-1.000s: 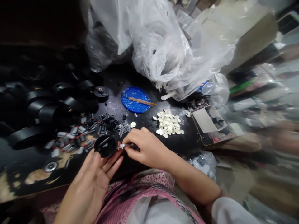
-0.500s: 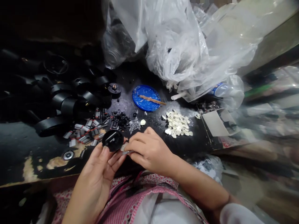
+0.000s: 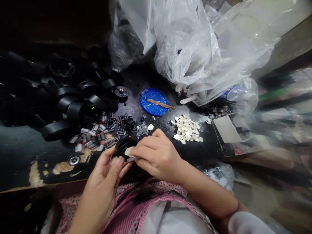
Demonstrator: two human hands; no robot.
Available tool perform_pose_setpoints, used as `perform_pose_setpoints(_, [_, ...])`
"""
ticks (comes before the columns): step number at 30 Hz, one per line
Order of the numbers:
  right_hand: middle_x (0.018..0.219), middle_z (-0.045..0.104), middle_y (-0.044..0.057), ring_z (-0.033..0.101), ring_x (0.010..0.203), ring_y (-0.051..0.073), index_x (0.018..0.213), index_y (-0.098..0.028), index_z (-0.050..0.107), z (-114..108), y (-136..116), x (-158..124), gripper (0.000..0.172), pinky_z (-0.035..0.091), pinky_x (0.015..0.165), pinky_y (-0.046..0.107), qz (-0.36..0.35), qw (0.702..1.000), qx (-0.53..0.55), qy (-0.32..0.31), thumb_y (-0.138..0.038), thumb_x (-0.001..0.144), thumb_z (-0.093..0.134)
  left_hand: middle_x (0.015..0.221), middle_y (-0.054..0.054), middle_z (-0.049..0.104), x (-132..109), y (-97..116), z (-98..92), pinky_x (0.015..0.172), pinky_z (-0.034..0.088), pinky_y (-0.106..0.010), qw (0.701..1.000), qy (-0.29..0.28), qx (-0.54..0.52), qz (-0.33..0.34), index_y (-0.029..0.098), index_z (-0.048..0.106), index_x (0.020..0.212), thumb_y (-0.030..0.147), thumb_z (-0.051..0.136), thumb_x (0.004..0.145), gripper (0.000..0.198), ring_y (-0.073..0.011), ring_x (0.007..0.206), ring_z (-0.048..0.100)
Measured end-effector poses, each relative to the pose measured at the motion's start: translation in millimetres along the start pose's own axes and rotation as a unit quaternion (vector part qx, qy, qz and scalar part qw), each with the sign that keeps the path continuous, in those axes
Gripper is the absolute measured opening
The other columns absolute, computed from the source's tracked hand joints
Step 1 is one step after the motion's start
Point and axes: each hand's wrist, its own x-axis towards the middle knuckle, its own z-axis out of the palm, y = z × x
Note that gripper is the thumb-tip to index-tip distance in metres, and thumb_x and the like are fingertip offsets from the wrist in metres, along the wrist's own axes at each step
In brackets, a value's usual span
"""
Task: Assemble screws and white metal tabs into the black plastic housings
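Observation:
A round black cup-shaped housing (image 3: pixel 121 147) is gripped in my left hand (image 3: pixel 108 170), its open side tilted towards me. Pinched in my right hand (image 3: pixel 158 156) is a small cream-coloured plate (image 3: pixel 128 150), held at the mouth of the housing. A thin grey metal piece (image 3: pixel 131 159) also sticks out from the right fingers; its kind is hidden. Beyond my hands lie a pile of cream plates (image 3: pixel 187 128), a heap of small springs and black parts (image 3: pixel 125 123), and grey cylinders with red ends (image 3: pixel 91 135).
Many black round housings (image 3: pixel 68 104) crowd the left side. A blue lid (image 3: pixel 156 109) smeared with grease bears a brown stick (image 3: pixel 161 104). Plastic bags (image 3: pixel 187 45) bulge at the back, and a white open box (image 3: pixel 229 128) stands right. A metal ring (image 3: pixel 74 160) lies near the front edge.
My right hand has brought the cream plate over the opening of the black housing. My left hand has turned the housing and shifted it slightly right. The whole view has moved a little.

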Motion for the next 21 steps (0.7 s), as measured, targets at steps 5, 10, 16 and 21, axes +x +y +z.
perform_pose_setpoints(5, [0.075,0.069,0.0,0.057,0.064,0.011,0.089,-0.016,0.068,1.6,-7.4,-4.8,0.016,0.028,0.066,0.033,0.012,1.0,0.001,0.023,-0.015,0.089,0.052,0.087,0.003,0.074,-1.5,-0.1,6.7,0.067,0.057,-0.02,1.0,0.024,-0.01,0.016,0.026,0.065,0.09,0.03,0.089,0.054,0.043,-0.0117,0.073,0.068])
perform_pose_setpoints(10, [0.069,0.067,-0.002,0.053,0.06,0.011,0.087,-0.017,0.069,8.3,-18.1,-12.2,0.013,0.026,0.066,0.033,0.063,0.996,0.018,0.054,-0.013,0.087,0.056,0.077,0.007,0.069,-1.5,-4.7,9.9,0.059,0.05,-0.012,0.999,0.035,-0.021,0.026,0.024,0.062,0.084,0.029,0.088,0.056,0.039,-0.0067,0.063,0.062])
perform_pose_setpoints(16, [0.064,0.063,-0.003,0.052,0.059,0.011,0.084,-0.017,0.068,17.9,-21.7,-13.9,0.014,0.026,0.067,0.032,0.1,0.992,0.059,0.04,-0.018,0.089,0.055,0.078,0.008,0.069,-1.2,-6.4,5.9,0.059,0.049,-0.011,0.998,0.04,-0.01,0.042,0.024,0.063,0.083,0.03,0.086,0.06,0.033,-0.0054,0.063,0.062])
perform_pose_setpoints(21, [0.07,0.067,-0.002,0.056,0.064,0.01,0.084,-0.018,0.068,24.7,-24.3,-10.6,0.016,0.029,0.069,0.031,0.095,0.986,0.139,0.003,-0.022,0.091,0.054,0.083,0.006,0.071,-12.0,-3.9,-10.3,0.064,0.053,-0.017,0.998,0.047,0.026,0.045,0.027,0.065,0.089,0.032,0.081,0.067,0.027,-0.0116,0.073,0.066])
